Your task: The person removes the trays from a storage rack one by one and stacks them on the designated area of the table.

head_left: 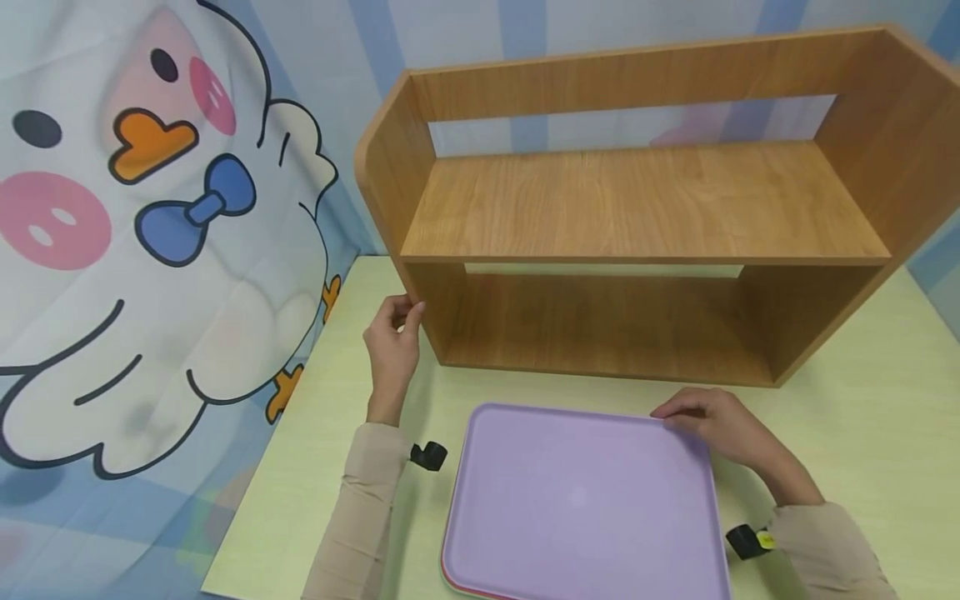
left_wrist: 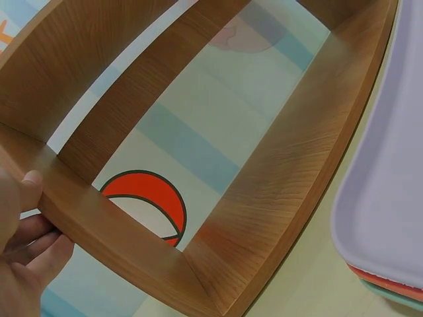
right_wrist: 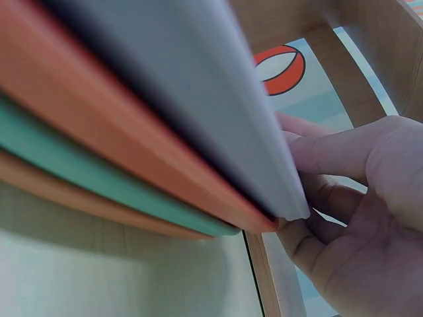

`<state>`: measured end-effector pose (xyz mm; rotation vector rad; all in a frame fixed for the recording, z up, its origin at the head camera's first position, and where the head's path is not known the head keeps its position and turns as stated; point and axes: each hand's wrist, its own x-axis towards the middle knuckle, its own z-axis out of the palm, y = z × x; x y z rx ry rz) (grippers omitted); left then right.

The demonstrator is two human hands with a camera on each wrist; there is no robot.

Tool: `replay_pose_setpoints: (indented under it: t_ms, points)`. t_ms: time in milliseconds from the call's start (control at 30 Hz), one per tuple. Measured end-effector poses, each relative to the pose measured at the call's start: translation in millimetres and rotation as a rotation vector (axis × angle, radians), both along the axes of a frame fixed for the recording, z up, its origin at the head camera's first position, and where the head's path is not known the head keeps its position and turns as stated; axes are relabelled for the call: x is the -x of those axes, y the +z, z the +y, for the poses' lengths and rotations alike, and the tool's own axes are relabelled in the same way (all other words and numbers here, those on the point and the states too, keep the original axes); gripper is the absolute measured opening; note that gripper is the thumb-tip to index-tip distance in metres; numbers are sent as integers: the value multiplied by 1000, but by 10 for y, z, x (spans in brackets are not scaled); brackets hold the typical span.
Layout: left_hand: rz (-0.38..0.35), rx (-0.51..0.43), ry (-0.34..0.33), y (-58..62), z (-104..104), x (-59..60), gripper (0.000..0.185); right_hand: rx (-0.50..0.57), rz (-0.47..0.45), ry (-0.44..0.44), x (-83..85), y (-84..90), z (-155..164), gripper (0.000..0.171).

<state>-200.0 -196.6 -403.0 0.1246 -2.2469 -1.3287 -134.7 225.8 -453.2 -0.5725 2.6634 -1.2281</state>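
Your right hand [head_left: 723,429] rests on the far right corner of the lilac tray [head_left: 585,500], which lies on top of a stack of trays on the counter [head_left: 862,417], just in front of the wooden shelf unit [head_left: 637,208]. In the right wrist view the fingers [right_wrist: 330,155] curl around the corner edge of this top tray, and under it you can see an orange, a green and another orange-brown tray [right_wrist: 99,198]. So the grip of this hand is closed on the lilac tray only, with the thumb above and the fingers below, as far as I can judge.

Your left hand [head_left: 393,342] holds the front edge of the left side panel [left_wrist: 112,238] of the shelf unit, with the thumb on the front and the fingers behind it. This grip looks light, more steadying than carrying.

To do this step well, I think you should keep the fingertips exactly between the lilac tray and the orange one, so that only one tray comes up. Raise the far corner first and keep the tray flat.

About room: the lower compartment [head_left: 600,325] is open and wide, but the middle board above it is low, and the tray's far edge is already near the bottom board. On the right side of the counter there is free space. On the left, the cartoon cloth [head_left: 150,233] hangs near your left arm.
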Motion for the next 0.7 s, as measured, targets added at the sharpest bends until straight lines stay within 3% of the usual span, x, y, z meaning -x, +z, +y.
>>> replay_pose_setpoints:
  t_ms: [200, 400, 500, 700]
  points:
    - [-9, 36, 24, 15, 28, 9, 24, -15, -7, -6, 16, 25, 0, 13]
    - [-63, 168, 59, 74, 125, -16, 24, -53, -14, 30, 31, 102, -3, 14]
    - [-158, 279, 75, 164, 191, -82, 30, -94, 17, 50, 40, 149, -29, 16]
    - [-427, 552, 109, 339, 331, -242, 46, -129, 88, 46, 47, 248, -116, 24]
